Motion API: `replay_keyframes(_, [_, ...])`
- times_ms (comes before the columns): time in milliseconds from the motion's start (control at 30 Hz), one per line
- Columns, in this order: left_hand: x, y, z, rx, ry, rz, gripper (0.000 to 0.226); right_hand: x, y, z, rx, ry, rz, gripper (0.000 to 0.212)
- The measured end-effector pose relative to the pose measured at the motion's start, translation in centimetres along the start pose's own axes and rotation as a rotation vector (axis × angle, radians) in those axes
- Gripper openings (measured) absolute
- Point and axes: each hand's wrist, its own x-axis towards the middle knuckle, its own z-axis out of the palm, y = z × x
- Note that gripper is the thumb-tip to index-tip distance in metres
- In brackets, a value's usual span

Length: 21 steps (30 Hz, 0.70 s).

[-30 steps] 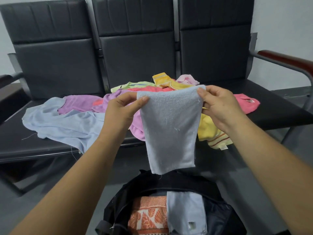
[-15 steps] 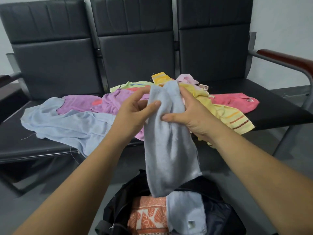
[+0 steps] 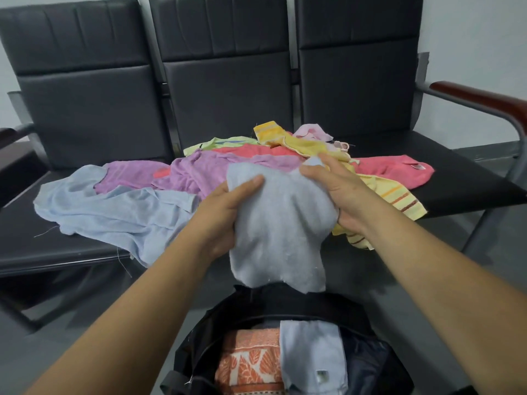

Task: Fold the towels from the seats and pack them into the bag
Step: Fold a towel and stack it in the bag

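While both hands hold it in front of the seats, the pale blue terry towel (image 3: 279,223) hangs bunched between them, its lower edge just above the black fabric bag (image 3: 199,352) on the floor. The left hand (image 3: 225,212) grips the towel's left side, thumb on top. The right hand (image 3: 339,195) grips the right side, fingers curled into the cloth. Two folded items lie side by side inside the bag: an orange leaf-patterned towel (image 3: 251,363) and a light blue folded towel (image 3: 310,352). The row of black padded seats (image 3: 470,183) carries unfolded towels — a large light blue one (image 3: 114,212), a purple one (image 3: 199,172), a coral pink one (image 3: 393,169) and a yellow striped one (image 3: 396,195).
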Motion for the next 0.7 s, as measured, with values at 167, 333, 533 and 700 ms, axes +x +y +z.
replay_keyframes(167, [0.7, 0.6, -0.8, -0.047, 0.132, 0.039, 0.043, -0.5, 0.6, -1.0, 0.146, -0.250, 0.129, 0.041])
replay_keyframes(333, [1.0, 1.4, -2.5, 0.088, 0.055, -0.025, 0.028, 0.2, 0.6, -1.7, 0.058, -0.123, 0.016, 0.038])
replay_keyframes(533, [1.3, 0.7, -4.1, 0.428, 0.072, 0.045, 0.024, 0.7, 1.0, -2.0, -0.293, 0.095, -0.139, 0.029])
replay_keyframes(700, [1.4, 0.6, -4.3, 0.387, 0.064, 0.074, 0.030, 1.0, 1.2, -1.6, -0.406, 0.155, -0.121, 0.024])
